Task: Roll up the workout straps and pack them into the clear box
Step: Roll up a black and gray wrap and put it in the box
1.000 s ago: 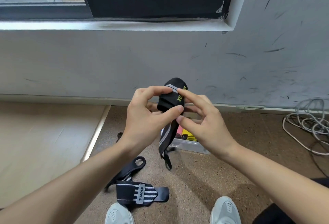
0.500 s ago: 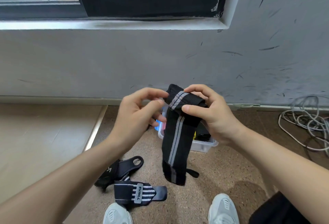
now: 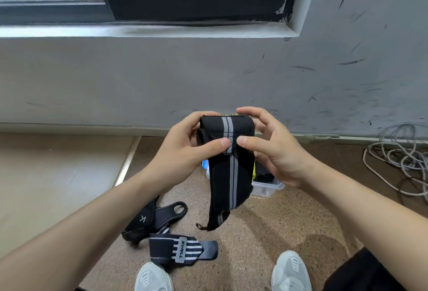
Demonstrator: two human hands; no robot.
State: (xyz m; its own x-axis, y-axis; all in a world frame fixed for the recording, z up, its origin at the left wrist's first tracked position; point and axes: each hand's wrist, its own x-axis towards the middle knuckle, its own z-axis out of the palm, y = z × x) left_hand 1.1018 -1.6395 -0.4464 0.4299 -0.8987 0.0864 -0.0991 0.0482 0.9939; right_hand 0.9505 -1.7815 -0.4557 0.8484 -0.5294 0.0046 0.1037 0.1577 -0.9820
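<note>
We judge the job about midway: our left hand (image 3: 185, 151) and right hand (image 3: 273, 149) both pinch the half-rolled grey-striped strap (image 3: 229, 175), its tail hanging before the clear box (image 3: 266, 190) on the floor. A black strap (image 3: 152, 219) and a striped strap (image 3: 183, 250), labelled EVNLL, lie unrolled by our shoes

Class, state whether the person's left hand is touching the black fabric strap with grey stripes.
Touching. The head view shows the left hand gripping the black fabric strap, its thumb pressed on the rolled top.

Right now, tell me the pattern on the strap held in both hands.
Black strap with two grey stripes running down its middle; the head view shows it.
</note>
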